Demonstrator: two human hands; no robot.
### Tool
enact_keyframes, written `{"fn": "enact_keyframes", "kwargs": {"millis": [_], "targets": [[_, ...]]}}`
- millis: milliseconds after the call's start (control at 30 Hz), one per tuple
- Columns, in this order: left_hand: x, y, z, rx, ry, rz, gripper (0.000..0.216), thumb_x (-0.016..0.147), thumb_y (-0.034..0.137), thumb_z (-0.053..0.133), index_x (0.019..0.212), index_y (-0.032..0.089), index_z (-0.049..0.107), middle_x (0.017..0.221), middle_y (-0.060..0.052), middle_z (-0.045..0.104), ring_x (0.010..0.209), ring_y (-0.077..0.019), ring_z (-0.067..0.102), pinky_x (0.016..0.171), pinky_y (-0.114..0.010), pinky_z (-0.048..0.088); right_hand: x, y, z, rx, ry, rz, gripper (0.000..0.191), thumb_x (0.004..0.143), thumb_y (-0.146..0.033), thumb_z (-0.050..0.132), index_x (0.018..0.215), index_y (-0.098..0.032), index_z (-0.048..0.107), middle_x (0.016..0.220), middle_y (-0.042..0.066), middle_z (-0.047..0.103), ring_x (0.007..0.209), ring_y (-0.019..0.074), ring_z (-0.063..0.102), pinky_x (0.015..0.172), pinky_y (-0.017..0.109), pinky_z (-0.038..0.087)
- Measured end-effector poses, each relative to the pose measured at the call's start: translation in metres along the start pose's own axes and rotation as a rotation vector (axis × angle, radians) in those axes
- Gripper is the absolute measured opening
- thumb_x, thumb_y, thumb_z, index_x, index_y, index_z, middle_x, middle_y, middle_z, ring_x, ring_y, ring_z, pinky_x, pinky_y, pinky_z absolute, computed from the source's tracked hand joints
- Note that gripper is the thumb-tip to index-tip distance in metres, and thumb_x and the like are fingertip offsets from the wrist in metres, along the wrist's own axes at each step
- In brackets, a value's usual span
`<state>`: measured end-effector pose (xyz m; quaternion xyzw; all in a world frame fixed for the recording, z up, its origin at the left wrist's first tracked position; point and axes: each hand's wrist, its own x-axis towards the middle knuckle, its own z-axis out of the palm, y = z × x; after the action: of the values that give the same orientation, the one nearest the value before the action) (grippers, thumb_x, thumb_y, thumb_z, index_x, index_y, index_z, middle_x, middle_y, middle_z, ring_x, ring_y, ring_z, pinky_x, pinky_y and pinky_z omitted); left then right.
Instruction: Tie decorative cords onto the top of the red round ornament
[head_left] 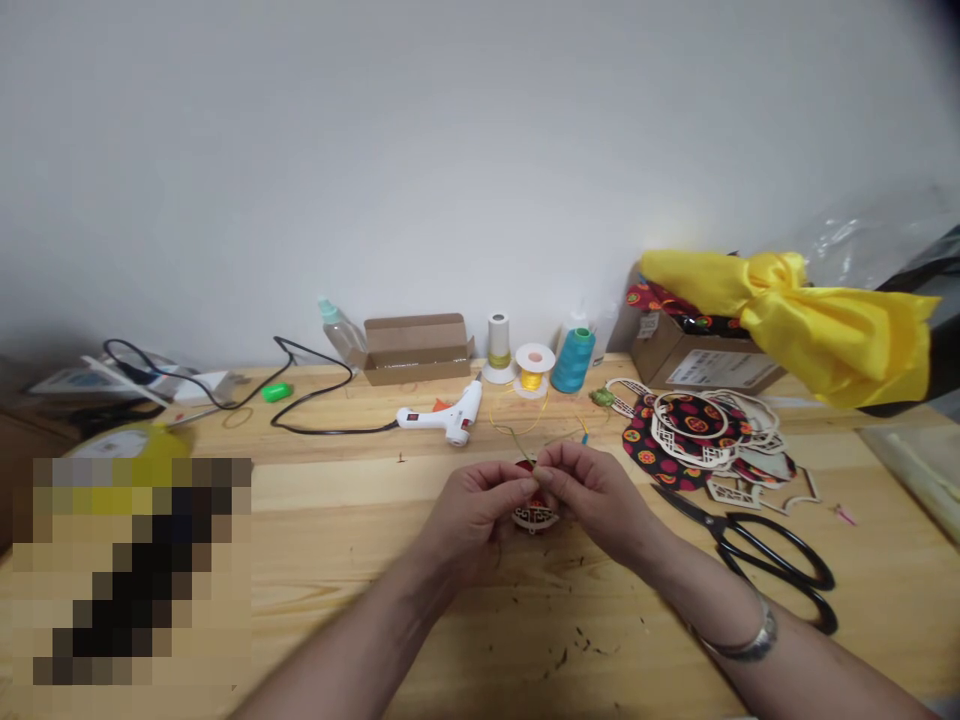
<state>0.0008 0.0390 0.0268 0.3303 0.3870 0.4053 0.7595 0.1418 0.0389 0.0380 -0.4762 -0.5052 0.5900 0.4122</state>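
Note:
My left hand (480, 505) and my right hand (596, 500) meet over the middle of the table, thumbs and forefingers pinched together. Between them is a small round ornament (535, 518) with pale cut-out fretwork over red patterned fabric. Both sets of fingertips close at its upper edge, where a thin yellow-green cord (516, 440) comes out and runs up the table. The fingers cover the ornament's top, so the exact grip on the cord is hidden. Large black-handled scissors (718, 524) lie open to the right of my right hand.
Behind my hands lie a white glue gun (442, 418), a yellow thread spool (532, 380) and a teal thread cone (573, 362). Pale fretwork frames (720, 455) and patterned fabric pile up at right, before a cardboard box (694, 358) with yellow satin fabric (840, 310). Dark scraps (559, 658) litter the front.

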Motion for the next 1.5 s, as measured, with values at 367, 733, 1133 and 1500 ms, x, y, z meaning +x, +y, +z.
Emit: {"fn": "enact_keyframes", "kwargs": {"millis": [367, 733, 1133, 1500], "targets": [[-0.003, 0.006, 0.003, -0.030, -0.001, 0.018, 0.008, 0.064, 0.019, 0.067, 0.062, 0.012, 0.065, 0.059, -0.003, 0.066, 0.056, -0.0127, 0.059, 0.058, -0.024, 0.044, 0.001, 0.007, -0.002, -0.069, -0.028, -0.047, 0.021, 0.081, -0.037, 0.048, 0.081, -0.017, 0.054, 0.055, -0.004, 0.051, 0.043, 0.0071, 0.039, 0.041, 0.020, 0.030], [-0.001, 0.010, 0.006, -0.022, 0.151, 0.037, 0.010, 0.059, 0.019, 0.072, 0.062, 0.011, 0.066, 0.055, -0.002, 0.065, 0.052, -0.0103, 0.056, 0.055, -0.021, 0.043, -0.008, -0.004, -0.014, -0.882, 0.115, -0.358, 0.030, 0.083, -0.036, 0.047, 0.060, -0.018, 0.052, 0.055, 0.000, 0.054, 0.051, 0.0115, 0.044, 0.050, 0.025, 0.029], [0.001, 0.007, 0.002, -0.093, 0.198, -0.030, 0.014, 0.060, 0.021, 0.070, 0.067, 0.012, 0.062, 0.055, -0.002, 0.065, 0.039, -0.0067, 0.050, 0.035, -0.015, 0.031, -0.021, 0.018, 0.008, -1.410, -0.123, -1.053, 0.024, 0.084, -0.010, 0.036, 0.072, -0.015, 0.056, 0.062, 0.005, 0.054, 0.059, 0.0158, 0.046, 0.058, 0.031, 0.031], [-0.002, 0.010, 0.006, -0.073, 0.192, 0.015, 0.010, 0.060, 0.020, 0.071, 0.064, 0.013, 0.065, 0.047, 0.002, 0.059, 0.040, -0.0056, 0.049, 0.040, -0.016, 0.034, -0.011, 0.002, -0.003, -0.540, 0.106, -0.645, 0.023, 0.083, -0.026, 0.046, 0.067, -0.017, 0.060, 0.081, 0.007, 0.060, 0.078, 0.0166, 0.053, 0.070, 0.030, 0.042]]}}
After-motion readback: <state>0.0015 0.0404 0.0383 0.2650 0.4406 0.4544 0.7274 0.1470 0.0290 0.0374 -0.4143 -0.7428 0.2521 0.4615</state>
